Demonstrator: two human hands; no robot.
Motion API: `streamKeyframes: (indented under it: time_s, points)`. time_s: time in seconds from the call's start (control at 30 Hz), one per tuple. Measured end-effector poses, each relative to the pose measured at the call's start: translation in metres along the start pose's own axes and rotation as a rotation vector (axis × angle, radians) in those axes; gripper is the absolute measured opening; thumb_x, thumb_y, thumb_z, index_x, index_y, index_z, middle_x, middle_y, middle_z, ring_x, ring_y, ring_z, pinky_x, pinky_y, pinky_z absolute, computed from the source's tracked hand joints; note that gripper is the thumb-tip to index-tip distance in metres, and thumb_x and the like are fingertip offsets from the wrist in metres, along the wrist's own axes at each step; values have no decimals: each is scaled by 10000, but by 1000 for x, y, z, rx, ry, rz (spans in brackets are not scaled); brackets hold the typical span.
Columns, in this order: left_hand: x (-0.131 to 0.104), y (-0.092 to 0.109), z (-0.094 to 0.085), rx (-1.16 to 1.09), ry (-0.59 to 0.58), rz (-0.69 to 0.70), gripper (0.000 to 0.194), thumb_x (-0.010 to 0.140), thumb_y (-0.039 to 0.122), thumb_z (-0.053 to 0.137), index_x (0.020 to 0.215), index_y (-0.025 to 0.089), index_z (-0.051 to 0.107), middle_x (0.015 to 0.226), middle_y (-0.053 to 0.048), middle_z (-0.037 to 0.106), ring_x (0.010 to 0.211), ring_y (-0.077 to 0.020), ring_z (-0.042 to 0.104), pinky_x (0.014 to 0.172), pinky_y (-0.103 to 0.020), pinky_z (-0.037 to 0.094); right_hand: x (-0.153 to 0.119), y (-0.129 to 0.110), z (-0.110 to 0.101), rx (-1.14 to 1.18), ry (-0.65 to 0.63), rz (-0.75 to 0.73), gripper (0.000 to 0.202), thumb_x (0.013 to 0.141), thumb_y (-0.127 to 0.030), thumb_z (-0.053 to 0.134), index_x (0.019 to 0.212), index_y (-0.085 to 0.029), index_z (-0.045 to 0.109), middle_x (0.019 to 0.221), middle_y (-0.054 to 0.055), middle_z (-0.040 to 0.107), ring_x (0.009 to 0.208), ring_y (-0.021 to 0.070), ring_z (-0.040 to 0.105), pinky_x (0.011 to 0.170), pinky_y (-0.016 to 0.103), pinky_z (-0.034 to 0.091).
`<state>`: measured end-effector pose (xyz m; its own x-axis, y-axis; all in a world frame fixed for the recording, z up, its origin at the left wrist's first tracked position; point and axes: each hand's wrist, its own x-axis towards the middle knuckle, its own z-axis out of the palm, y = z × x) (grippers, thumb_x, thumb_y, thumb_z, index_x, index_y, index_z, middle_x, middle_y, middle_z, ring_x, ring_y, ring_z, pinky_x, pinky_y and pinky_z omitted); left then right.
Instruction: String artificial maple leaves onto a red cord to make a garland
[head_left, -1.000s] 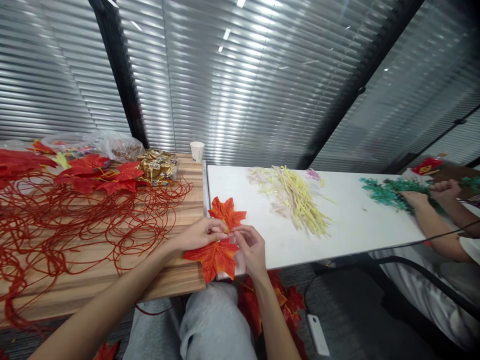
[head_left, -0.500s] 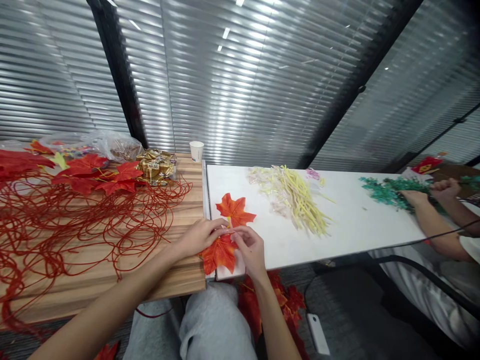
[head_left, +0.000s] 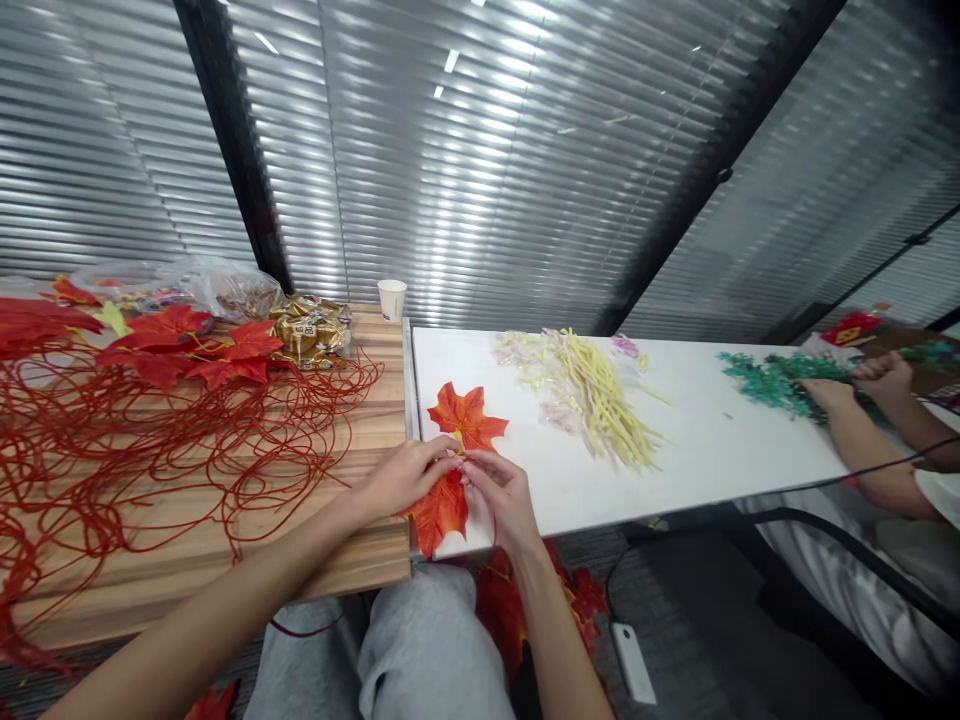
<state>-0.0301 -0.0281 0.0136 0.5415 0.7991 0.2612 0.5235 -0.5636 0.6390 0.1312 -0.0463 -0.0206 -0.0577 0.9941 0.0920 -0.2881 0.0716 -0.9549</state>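
Note:
Two orange-red artificial maple leaves lie at the seam of the two tables: the upper leaf (head_left: 468, 416) beyond my fingers, the lower leaf (head_left: 439, 518) partly under them. My left hand (head_left: 411, 474) is closed, thumb and fingers pinching the leaves' stem near a small yellow bit. Against its fingertips, my right hand (head_left: 504, 492) is also closed in a pinch. A thin red cord seems to run from it and hang below the palm. The exact grip point is mostly hidden by the fingers.
Tangled red cord (head_left: 187, 450) covers much of the wooden table, with red leaves (head_left: 232, 350), gold packets (head_left: 311, 330) and a paper cup (head_left: 391, 299) behind. Yellow strips (head_left: 600, 400) lie on the white table. At right, another person's hands (head_left: 832, 395) hold green foliage (head_left: 772, 383).
My hands stay together at the stem with small finger shifts. The right hand has turned slightly, and the leaves have moved a little to the left.

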Motion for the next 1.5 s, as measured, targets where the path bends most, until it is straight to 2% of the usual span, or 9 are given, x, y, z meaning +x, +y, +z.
streamKeyframes:
  time_s: [0.17,0.23,0.33,0.4,0.57,0.8,1.0,1.23,1.5]
  points:
    - [1,4,2,-118,-16,-8,230,887,297,345,986,171,510,870,-21,612,750,-127,562,709,-226,413,0,2,2,-34,6,-73,109,696,-263,664,747,-170,639,644,-8,610,554,98,529,529,218,422]
    - [2,5,1,-123,-7,-6,228,890,288,337,997,174,503,869,-19,610,754,-128,562,715,-227,410,0,1,4,-42,12,-98,88,716,-254,646,752,-175,632,675,-11,604,569,89,520,520,202,408]
    - [2,3,1,-96,10,-6,243,899,288,314,1021,179,494,874,-22,609,772,-134,565,723,-232,407,0,-2,5,-39,6,-138,81,734,-251,625,758,-174,625,791,11,626,658,106,556,614,227,442]
    - [2,1,1,-64,2,-15,259,903,290,302,1049,182,486,885,-29,612,785,-142,569,724,-242,408,1,-3,4,-20,3,-125,90,734,-260,623,755,-173,622,778,17,640,666,120,575,671,259,455]
    - [1,-3,3,2,-40,-7,288,903,289,298,1097,191,486,954,-45,621,835,-162,574,760,-269,409,1,-1,0,-16,30,-46,128,693,-279,662,759,-170,657,730,28,667,677,142,595,697,281,464]
    - [1,-1,3,0,-9,5,274,888,282,351,1055,184,546,931,-41,642,784,-142,587,752,-245,424,2,-1,1,34,0,-13,109,678,-274,668,724,-180,698,731,37,675,727,169,609,755,323,471]
    - [1,-5,4,56,-6,21,283,888,282,360,1053,190,571,937,-42,658,793,-142,605,750,-234,432,2,-1,0,21,10,-11,107,674,-268,671,714,-174,703,725,44,680,712,167,609,749,319,473]
    - [-1,-6,-2,261,-17,56,308,899,275,333,1125,212,532,923,-52,670,780,-165,628,694,-233,429,2,-2,0,13,46,21,136,657,-282,689,740,-175,701,741,37,680,712,164,612,698,293,483]
    - [-3,-7,-2,258,-14,76,269,881,257,366,1080,218,541,822,-38,664,727,-151,618,655,-209,422,1,1,-2,-33,48,22,177,648,-305,690,761,-170,701,760,55,691,723,193,623,666,313,498]
